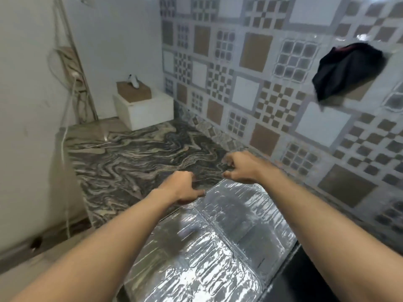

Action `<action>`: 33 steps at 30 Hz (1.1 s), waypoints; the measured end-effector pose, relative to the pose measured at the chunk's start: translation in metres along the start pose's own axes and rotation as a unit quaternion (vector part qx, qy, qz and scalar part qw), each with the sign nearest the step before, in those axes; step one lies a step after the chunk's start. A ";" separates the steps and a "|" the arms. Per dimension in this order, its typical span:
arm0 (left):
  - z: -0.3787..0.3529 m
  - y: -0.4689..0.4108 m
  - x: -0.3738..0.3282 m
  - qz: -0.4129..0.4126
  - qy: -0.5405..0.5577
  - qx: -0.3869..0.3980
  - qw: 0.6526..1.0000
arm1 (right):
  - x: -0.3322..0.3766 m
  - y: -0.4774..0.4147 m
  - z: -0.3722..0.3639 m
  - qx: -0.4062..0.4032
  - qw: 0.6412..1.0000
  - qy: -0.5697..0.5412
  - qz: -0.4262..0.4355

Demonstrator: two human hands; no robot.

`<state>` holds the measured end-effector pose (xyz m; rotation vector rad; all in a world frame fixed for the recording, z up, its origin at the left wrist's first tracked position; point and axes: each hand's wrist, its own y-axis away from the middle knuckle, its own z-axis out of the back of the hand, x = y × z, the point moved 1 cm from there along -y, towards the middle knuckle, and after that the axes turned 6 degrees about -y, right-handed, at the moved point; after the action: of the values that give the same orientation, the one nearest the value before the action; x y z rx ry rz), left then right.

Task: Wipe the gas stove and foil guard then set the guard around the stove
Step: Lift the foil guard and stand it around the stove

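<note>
The silver foil guard [220, 240] stands as a creased, shiny panel across the lower middle, leaning over the marble counter [139, 162]. My left hand [183, 188] grips the guard's top edge, thumb pressed on the foil. My right hand [242, 168] is at the guard's far top corner, with curled fingers and thumb apart and nothing clearly between them. A strip of the black gas stove [305, 273] shows at the lower right, behind the guard; the rest of it is out of view.
A dark cloth [346, 70] hangs on the patterned tile wall [250, 94] at the upper right. A white block [144, 112] with a brown box [133, 91] on it stands in the far corner. Cables [65, 136] run down the left wall.
</note>
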<state>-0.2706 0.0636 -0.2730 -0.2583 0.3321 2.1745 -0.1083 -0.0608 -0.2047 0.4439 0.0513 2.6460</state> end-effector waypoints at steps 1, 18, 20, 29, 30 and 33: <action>-0.010 0.005 0.009 0.012 0.004 0.007 1.000 | 0.002 -0.007 -0.017 0.021 1.000 -0.001 0.002; -0.114 0.033 0.065 0.120 -0.106 0.075 0.984 | -0.017 -0.083 -0.174 0.196 0.979 0.042 0.044; -0.112 0.030 0.064 0.126 -0.097 0.074 0.985 | -0.018 -0.086 -0.171 0.196 0.979 0.028 0.042; -0.071 0.016 0.059 0.113 0.015 0.071 0.991 | -0.020 -0.093 -0.122 0.119 0.989 0.040 0.073; -0.060 0.015 0.057 0.106 0.015 0.052 0.993 | -0.018 -0.091 -0.110 0.109 0.990 0.038 0.078; -0.027 0.013 0.048 0.078 0.028 -0.013 0.996 | -0.011 -0.079 -0.067 0.075 0.993 0.026 0.089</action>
<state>-0.3072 0.0836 -0.3115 -0.3163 0.3668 2.3299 -0.0857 0.0078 -0.2802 0.4462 0.2396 2.8418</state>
